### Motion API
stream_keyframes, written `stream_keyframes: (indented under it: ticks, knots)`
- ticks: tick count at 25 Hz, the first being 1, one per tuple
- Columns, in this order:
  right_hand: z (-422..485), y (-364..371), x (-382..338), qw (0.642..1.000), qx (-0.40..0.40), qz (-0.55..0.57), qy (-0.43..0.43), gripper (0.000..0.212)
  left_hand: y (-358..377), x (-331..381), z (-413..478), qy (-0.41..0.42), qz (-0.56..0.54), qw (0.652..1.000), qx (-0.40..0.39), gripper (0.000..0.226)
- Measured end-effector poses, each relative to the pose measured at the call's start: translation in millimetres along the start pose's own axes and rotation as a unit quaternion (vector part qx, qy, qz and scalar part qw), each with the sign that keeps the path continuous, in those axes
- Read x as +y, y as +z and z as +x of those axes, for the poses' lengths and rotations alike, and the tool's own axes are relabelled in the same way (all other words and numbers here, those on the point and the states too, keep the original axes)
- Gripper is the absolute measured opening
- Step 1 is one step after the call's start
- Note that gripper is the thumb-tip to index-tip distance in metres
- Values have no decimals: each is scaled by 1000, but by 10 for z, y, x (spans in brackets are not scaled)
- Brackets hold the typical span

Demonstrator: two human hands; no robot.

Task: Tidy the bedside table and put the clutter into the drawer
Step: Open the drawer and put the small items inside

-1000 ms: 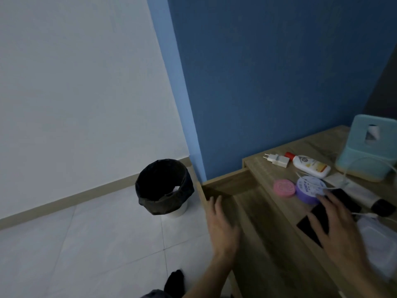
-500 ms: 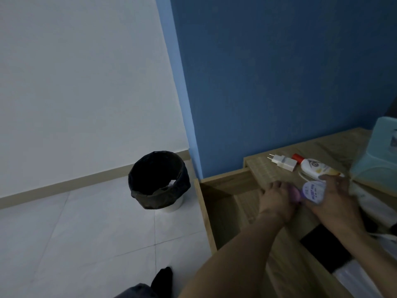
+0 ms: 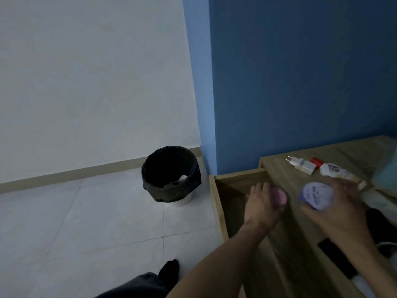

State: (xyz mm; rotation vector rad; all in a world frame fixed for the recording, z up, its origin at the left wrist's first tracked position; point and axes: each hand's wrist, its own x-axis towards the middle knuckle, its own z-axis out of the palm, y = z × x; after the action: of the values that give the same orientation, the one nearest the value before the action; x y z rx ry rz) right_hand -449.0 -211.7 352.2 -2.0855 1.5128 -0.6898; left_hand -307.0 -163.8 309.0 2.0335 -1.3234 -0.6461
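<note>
My left hand grips a small round pink tin at the front edge of the wooden bedside table, over the open drawer. My right hand holds a round purple jar with a pale printed lid, lifted just above the tabletop. A white charger plug and a white bottle with a red cap lie further back on the table. A flat black thing lies near the table's front, partly hidden by my right forearm.
A black-lined waste bin stands on the tiled floor left of the drawer, by the blue wall corner. A teal box shows at the right edge. White and black items lie behind my right hand. My foot is below.
Both hands went from reaching to holding: the left hand took the pink tin and drew it toward the drawer, the right hand picked up the purple jar. The camera shifted slightly.
</note>
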Motion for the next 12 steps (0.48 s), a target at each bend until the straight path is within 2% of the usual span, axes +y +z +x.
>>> stream_keyframes:
  ticks: [4, 8, 12]
  knots:
    - [-120, 405, -309, 994, -106, 4, -24, 75, -26, -300, -71, -83, 23, 996, 0, 57]
    - [-90, 865, -358, 987, -154, -24, -25, 76, 57, -554, -137, -151, 62, 986, -29, 54]
    - [-19, 1223, -244, 982, -183, -47, -16, 71, 53, -733, -116, -186, 15, 981, 50, 39]
